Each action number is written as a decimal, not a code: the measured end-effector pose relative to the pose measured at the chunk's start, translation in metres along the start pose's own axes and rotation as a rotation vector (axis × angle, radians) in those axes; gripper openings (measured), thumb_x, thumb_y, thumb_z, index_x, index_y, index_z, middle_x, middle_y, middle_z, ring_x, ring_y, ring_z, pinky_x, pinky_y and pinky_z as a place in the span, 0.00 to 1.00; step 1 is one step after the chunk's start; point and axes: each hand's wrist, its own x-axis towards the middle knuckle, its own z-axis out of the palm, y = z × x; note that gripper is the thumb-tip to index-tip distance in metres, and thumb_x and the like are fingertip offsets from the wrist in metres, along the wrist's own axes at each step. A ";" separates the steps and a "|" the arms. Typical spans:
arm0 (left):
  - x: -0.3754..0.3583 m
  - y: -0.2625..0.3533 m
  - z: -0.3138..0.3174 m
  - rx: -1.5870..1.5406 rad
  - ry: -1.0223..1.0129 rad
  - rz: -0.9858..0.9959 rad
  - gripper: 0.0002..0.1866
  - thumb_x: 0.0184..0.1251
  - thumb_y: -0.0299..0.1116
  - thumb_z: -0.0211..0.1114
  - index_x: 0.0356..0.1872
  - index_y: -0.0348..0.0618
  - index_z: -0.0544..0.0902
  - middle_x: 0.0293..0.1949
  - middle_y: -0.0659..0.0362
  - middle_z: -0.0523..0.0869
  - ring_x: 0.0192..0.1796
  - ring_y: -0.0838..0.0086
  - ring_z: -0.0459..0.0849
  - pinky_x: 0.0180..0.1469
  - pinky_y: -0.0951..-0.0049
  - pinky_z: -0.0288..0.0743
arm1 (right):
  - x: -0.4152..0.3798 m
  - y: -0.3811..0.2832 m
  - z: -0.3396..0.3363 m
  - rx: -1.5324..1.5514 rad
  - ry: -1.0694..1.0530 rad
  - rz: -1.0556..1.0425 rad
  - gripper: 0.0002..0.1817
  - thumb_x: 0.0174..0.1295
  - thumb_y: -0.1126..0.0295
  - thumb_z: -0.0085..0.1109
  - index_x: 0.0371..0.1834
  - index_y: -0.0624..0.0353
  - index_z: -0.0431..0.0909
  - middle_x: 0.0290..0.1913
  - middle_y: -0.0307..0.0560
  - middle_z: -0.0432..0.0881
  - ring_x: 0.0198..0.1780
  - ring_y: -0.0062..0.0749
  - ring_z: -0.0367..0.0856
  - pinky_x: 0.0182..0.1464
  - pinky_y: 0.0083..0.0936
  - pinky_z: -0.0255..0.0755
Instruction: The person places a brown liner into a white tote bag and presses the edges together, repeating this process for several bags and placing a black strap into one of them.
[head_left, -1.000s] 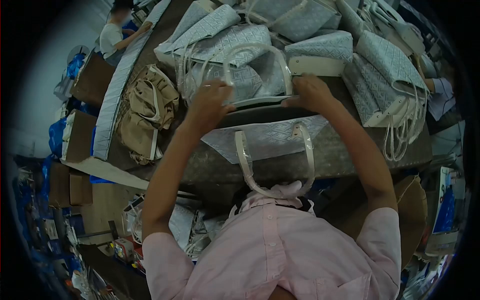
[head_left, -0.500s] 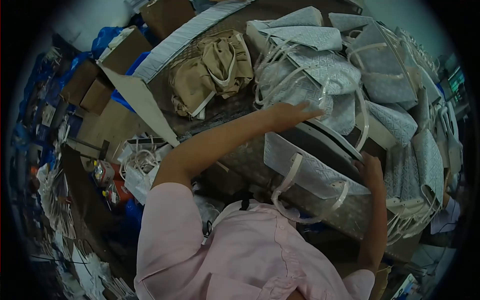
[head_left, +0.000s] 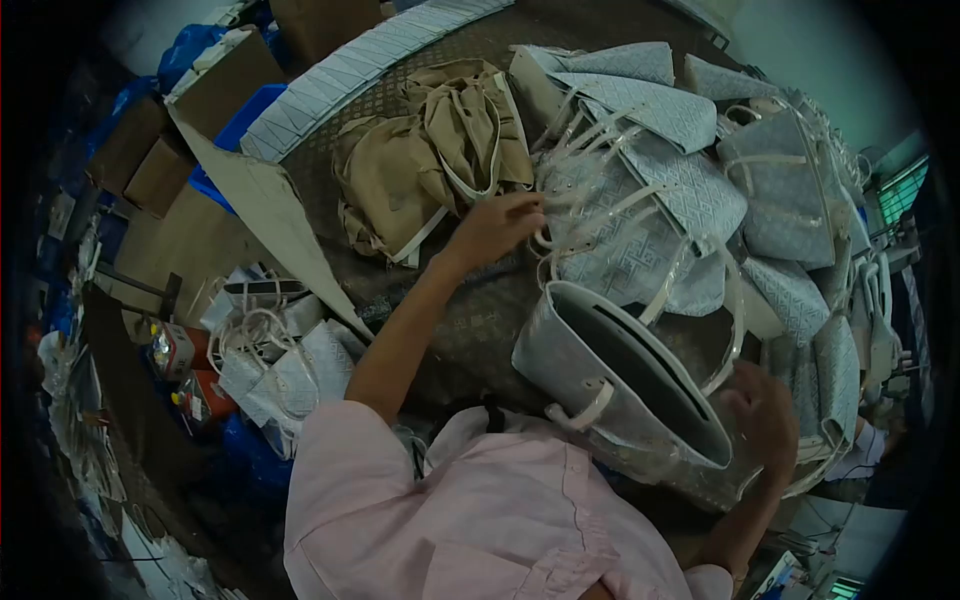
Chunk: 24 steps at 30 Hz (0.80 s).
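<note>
A pale grey patterned tote bag [head_left: 545, 347] stands on the table in front of me, its mouth gaping and its dark inside showing. Its two clear-edged handles hang out, one at the front and one at the back. Above the bag's left end is my left hand [head_left: 498, 232], off the bag, fingers partly stretched beside the handles of the piled bags; nothing shows in it. Close by the bag's right end is my right hand [head_left: 762, 412], its fingers smeared by motion, so I cannot make out a grip.
Behind lies a heap of similar grey bags [head_left: 640, 240], continuing to the right. Crumpled tan fabric pieces [head_left: 400, 180] lie left of it. A row of overlapping pale panels [head_left: 350, 75] lines the far table edge. More bags [head_left: 270, 370] sit lower left, near cardboard boxes [head_left: 160, 180].
My left hand has left the bag's back edge and moved left. The bag has turned, with its mouth wider and its right end nearer me. My right hand has shifted down and slightly right.
</note>
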 end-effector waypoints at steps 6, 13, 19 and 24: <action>0.003 -0.123 -0.095 0.610 0.698 -0.313 0.22 0.69 0.28 0.50 0.63 0.39 0.66 0.54 0.43 0.76 0.49 0.47 0.77 0.55 0.58 0.73 | 0.207 -0.162 0.042 0.166 -0.196 -0.386 0.26 0.59 0.62 0.61 0.59 0.58 0.67 0.40 0.55 0.83 0.43 0.49 0.82 0.47 0.34 0.74; 0.004 -0.189 -0.108 0.733 0.408 -0.365 0.26 0.67 0.37 0.53 0.65 0.41 0.63 0.58 0.44 0.73 0.57 0.47 0.72 0.56 0.54 0.68 | 0.400 -0.215 0.222 -0.026 -0.147 -0.459 0.31 0.48 0.47 0.65 0.41 0.67 0.77 0.40 0.63 0.81 0.44 0.56 0.79 0.47 0.43 0.71; -0.005 -0.199 -0.102 0.745 0.378 -0.284 0.19 0.68 0.36 0.52 0.56 0.37 0.67 0.50 0.38 0.75 0.50 0.50 0.76 0.51 0.53 0.69 | 0.386 -0.212 0.047 0.664 0.051 -0.174 0.17 0.58 0.61 0.56 0.23 0.66 0.80 0.20 0.40 0.76 0.24 0.21 0.72 0.26 0.26 0.66; 0.013 -0.140 -0.111 0.367 0.155 -0.390 0.26 0.67 0.40 0.56 0.60 0.35 0.64 0.54 0.38 0.72 0.53 0.48 0.74 0.54 0.57 0.68 | 0.360 -0.177 0.013 0.874 0.048 -0.119 0.13 0.59 0.61 0.58 0.24 0.59 0.81 0.21 0.32 0.73 0.24 0.13 0.67 0.28 0.17 0.61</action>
